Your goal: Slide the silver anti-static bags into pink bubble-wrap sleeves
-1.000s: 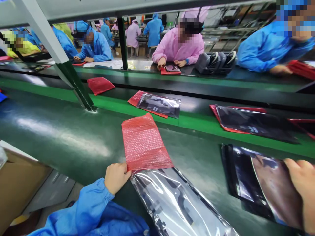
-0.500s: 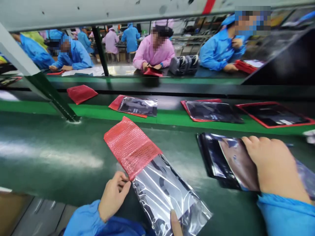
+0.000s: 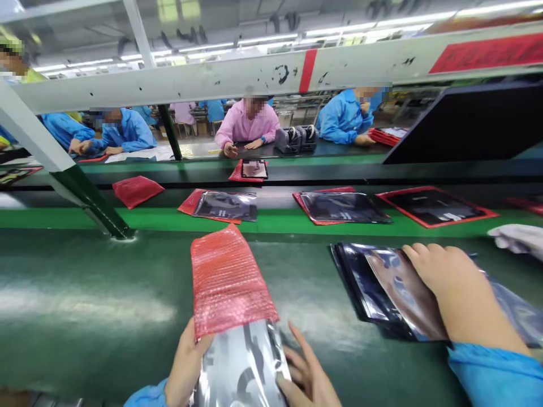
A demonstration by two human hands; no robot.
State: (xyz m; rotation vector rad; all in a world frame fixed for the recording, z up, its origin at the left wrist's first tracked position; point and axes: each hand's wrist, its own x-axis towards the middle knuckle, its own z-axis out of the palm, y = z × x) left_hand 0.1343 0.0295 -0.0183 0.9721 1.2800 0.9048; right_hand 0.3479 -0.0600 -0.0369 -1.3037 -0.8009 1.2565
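Fingers of the left hand (image 3: pixel 183 362) clench the near mouth of the red bubble pouch (image 3: pixel 227 282), whose long axis runs away from the person across the green counter (image 3: pixel 85 305). A silver bag (image 3: pixel 241 367) sits half inside it. The right hand (image 3: pixel 307 376), fingers spread and released, touches the bag's right edge. Farther right, a co-worker's hand (image 3: pixel 449 288) rests on a stack of dark bags (image 3: pixel 373 288).

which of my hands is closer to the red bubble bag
Left. The left hand grips the red bubble bag at its lower left corner; the right hand lies just below its lower right corner, on the silver bag.
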